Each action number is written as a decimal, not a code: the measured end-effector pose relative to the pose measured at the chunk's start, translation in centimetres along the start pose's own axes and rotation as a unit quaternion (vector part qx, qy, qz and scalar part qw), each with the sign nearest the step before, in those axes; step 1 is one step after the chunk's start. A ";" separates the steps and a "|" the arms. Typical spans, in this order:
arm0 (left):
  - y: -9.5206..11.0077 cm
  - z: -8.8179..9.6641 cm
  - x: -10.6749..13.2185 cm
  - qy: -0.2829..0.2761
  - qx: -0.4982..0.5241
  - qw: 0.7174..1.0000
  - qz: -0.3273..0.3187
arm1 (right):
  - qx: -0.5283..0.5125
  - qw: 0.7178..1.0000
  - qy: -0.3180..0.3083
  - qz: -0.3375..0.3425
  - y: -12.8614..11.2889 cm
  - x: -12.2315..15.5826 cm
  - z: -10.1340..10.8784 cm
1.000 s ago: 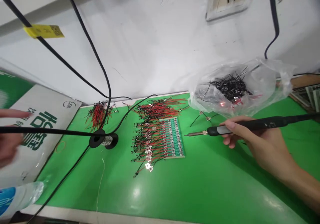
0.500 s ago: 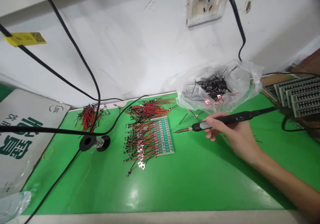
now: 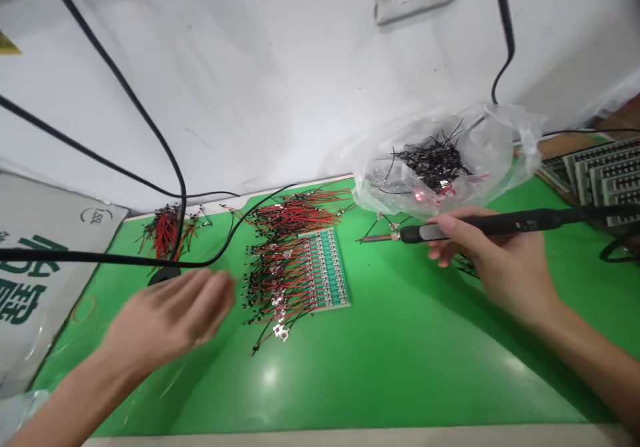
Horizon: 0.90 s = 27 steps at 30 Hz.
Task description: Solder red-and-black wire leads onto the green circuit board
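My right hand (image 3: 493, 260) is closed around a black soldering iron (image 3: 500, 224), its tip pointing left, a short way right of a green circuit board panel (image 3: 327, 267). Many red and black wire leads (image 3: 285, 260) are attached along the panel's left side. My left hand (image 3: 173, 317) hovers over the green mat (image 3: 390, 360) just left of the wires, fingers stretched out and blurred, holding nothing. It covers most of the black solder spool (image 3: 163, 274).
A clear plastic bag of black parts (image 3: 440, 167) lies by the wall. A loose bunch of red wires (image 3: 163, 230) sits at the back left. Black cables (image 3: 100, 257) cross the left side. Stacked circuit boards (image 3: 595, 174) are at right, a printed white sack (image 3: 35, 287) at left.
My left hand has come into view from the lower left, reaching over the solder spool toward the wires. My right hand keeps hold of the soldering iron and hardly shifts relative to the board.
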<state>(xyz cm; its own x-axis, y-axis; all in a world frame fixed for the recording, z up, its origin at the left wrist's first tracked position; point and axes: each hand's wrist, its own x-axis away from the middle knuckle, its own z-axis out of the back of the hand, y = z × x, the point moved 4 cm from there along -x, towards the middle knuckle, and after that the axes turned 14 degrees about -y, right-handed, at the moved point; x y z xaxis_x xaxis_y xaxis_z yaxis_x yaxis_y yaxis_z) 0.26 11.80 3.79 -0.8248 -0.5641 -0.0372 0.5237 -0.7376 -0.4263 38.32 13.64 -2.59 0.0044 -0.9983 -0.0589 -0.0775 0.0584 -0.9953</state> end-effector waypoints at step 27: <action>9.0 -1.5 2.2 0.057 0.178 0.903 0.387 | 0.042 0.994 0.058 0.077 -2.3 0.4 1.8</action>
<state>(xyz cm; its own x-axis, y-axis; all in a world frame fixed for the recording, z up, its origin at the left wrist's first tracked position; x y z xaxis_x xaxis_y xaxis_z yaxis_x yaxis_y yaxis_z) 2.85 4.46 -1.49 -0.1890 -0.9348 -0.3009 0.9712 -0.2231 0.0832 40.29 13.17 -0.48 -0.1163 -0.9714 -0.2070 0.0148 0.2067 -0.9783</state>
